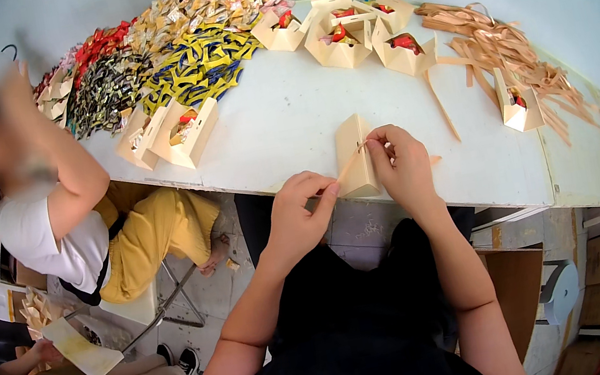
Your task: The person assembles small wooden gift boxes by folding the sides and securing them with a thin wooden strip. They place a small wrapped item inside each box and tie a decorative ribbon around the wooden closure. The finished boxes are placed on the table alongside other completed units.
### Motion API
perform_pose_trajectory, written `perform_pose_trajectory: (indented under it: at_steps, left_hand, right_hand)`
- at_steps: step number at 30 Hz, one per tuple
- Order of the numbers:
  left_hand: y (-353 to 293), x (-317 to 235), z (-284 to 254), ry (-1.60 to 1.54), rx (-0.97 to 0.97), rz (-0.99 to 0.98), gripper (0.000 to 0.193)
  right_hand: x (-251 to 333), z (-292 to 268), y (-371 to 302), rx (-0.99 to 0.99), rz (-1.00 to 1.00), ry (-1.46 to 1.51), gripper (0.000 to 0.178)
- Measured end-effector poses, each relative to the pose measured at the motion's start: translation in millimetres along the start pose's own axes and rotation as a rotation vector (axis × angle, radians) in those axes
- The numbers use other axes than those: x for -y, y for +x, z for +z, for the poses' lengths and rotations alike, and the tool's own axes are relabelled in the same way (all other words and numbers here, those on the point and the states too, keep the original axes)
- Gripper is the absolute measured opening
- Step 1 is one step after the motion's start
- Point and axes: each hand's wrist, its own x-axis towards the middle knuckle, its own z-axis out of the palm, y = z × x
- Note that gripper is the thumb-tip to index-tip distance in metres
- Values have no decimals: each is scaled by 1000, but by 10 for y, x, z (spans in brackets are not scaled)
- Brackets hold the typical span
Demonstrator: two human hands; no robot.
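Pinched a flat tan ribbon strip (pixel 350 167) between thumb and forefinger of the left hand (pixel 300 215), low, toward the table edge. Pinched it higher up too, with the fingertips of the right hand (pixel 400 164), close to the right side of a folded cream card box (pixel 351 132). Had both hands narrow, on ribbon only as far as visible. Used two separate pinch points, probably for tension and against twisting. Ran the ribbon diagonally in front of the box face; couldn't tell contact.

Had the box at the near edge of the white table (pixel 289 118), between both hands, likely for short reach.

Had a tangled heap of tan ribbon strips (pixel 477 18) at far right, presumably handy for the right hand. Saw open cream card boxes (pixel 342 55) at the far side, with red-wrapped pieces (pixel 403 44) inside, likely set there to free up working room. Saw small wrapped packets (pixel 199 70) heaped by colour at far left, near a seated co-worker (pixel 79 230); probably grouped for picking by kind.
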Motion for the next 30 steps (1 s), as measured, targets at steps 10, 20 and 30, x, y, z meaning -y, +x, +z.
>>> perform_pose_trajectory:
  at_steps: [10,20,30]
  left_hand:
    - [554,34,336,-549,-90,66,16]
    - [486,-70,570,-163,-62,229,14]
    - [480,-255,583,-79,-136,111,29]
  right_hand:
    - [202,-134,-10,96,96,-140,16]
    - [-109,-647,178,416,342,78,34]
    - [787,-776,102,259,220,19,29]
